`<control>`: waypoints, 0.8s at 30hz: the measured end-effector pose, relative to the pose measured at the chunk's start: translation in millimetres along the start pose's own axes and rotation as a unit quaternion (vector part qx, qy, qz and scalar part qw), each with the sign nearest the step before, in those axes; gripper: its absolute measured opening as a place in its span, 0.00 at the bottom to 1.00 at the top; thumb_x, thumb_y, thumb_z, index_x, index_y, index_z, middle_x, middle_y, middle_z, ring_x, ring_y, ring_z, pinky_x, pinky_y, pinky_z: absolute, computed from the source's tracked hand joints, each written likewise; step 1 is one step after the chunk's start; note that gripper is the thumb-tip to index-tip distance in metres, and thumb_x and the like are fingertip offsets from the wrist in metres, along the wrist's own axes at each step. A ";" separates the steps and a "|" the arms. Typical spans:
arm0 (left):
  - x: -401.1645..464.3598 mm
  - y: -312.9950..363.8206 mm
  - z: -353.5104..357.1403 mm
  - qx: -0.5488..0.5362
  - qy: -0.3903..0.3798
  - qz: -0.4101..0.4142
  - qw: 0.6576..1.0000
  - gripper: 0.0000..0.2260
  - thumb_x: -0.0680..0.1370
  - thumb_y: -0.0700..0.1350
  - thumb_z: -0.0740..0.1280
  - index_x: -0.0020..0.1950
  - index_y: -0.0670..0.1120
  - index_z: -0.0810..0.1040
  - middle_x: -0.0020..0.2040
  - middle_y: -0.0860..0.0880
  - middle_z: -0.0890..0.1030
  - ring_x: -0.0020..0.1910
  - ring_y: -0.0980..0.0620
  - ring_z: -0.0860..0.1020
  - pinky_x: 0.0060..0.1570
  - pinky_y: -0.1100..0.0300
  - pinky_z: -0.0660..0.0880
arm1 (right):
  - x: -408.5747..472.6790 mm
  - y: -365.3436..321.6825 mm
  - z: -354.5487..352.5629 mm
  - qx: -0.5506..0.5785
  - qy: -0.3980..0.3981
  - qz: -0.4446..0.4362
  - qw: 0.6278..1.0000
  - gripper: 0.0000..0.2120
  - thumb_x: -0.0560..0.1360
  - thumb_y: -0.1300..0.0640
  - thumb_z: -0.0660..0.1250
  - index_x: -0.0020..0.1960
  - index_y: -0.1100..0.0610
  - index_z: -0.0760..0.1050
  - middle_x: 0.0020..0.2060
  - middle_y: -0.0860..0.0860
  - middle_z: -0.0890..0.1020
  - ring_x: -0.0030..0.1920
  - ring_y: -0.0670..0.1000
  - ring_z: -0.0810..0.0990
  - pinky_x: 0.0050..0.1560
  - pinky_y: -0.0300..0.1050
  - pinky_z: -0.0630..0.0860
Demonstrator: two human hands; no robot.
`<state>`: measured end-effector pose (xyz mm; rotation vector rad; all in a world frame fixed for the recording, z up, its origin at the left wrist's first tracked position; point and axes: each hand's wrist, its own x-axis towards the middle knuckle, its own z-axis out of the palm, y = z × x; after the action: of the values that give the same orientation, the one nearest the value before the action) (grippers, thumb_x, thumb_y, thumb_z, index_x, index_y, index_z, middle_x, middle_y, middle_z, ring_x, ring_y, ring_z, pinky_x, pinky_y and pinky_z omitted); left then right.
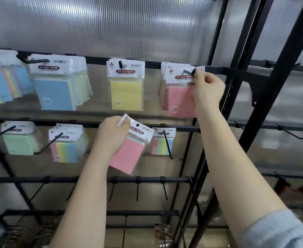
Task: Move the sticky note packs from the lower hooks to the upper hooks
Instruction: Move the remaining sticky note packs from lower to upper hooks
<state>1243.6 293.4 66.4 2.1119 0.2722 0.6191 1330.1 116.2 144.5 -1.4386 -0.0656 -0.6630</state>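
Up at the top rail, our right hand [208, 88] pinches the white header card of a pink sticky note pack [181, 97] between thumb and curled fingers, right at the tip of the upper hook [189, 71]. That pack hangs at the front of a small stack of pink packs on the same hook, its header reading STICKY NOTE.

Lower down, our left hand [111, 135] grips a second pink pack [129, 151] by the upper left corner of its header, fingers curled round the card. This pack is tilted, its top leaning right, and it is held free in front of the middle rail, off any hook.

On the upper rail, to the left of the pink stack, hangs a yellow pack [126, 92] on its own hook, then a thick row of blue packs [55, 92], and further multicoloured packs [2, 86] at the far left edge.

On the lower rail we see a striped pink, yellow and blue pack [162, 144] just right of our left hand, a stack of striped packs [64, 148] further left, and green packs [19, 140] beyond them.

Below that, a third rail [75, 179] carries bare black hooks. The black frame upright [265, 97] runs diagonally at the right, and a pale blue sleeve [276, 231] covers our right upper arm.
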 end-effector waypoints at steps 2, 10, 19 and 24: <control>-4.0 0.8 -1.4 -0.001 0.005 0.000 1.000 0.16 0.81 0.47 0.57 0.44 0.38 0.78 0.38 0.47 0.80 0.35 0.51 0.74 0.33 0.59 0.65 | 1.9 0.9 4.9 -0.010 0.011 -0.001 1.000 0.13 0.78 0.54 0.64 0.37 0.56 0.78 0.28 0.43 0.76 0.28 0.39 0.71 0.28 0.29 0.67; -16.9 2.8 -7.2 -0.014 0.008 -0.009 1.000 0.16 0.81 0.48 0.57 0.47 0.38 0.78 0.40 0.44 0.81 0.34 0.51 0.74 0.34 0.59 0.65 | 10.5 2.7 13.9 0.005 0.034 0.032 0.999 0.05 0.77 0.56 0.66 0.44 0.55 0.77 0.32 0.42 0.76 0.31 0.38 0.72 0.27 0.23 0.66; -20.9 11.5 -5.8 -0.030 0.013 0.019 0.999 0.16 0.82 0.47 0.56 0.49 0.38 0.78 0.43 0.44 0.81 0.35 0.53 0.75 0.33 0.61 0.66 | -4.8 19.8 -18.2 -0.029 0.019 0.006 0.999 0.17 0.76 0.64 0.59 0.61 0.57 0.79 0.56 0.47 0.82 0.58 0.44 0.78 0.62 0.39 0.73; -19.0 17.6 -4.6 -0.051 0.017 0.042 0.998 0.17 0.81 0.49 0.58 0.48 0.37 0.78 0.45 0.40 0.81 0.40 0.46 0.76 0.34 0.59 0.65 | -35.9 43.3 -52.7 -0.167 -0.071 0.005 0.983 0.18 0.79 0.63 0.57 0.67 0.57 0.74 0.62 0.49 0.78 0.64 0.46 0.74 0.58 0.28 0.65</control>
<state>1224.4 278.7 76.8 2.0238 0.1670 0.7055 1302.4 80.6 82.1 -1.8072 -0.0609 -0.5797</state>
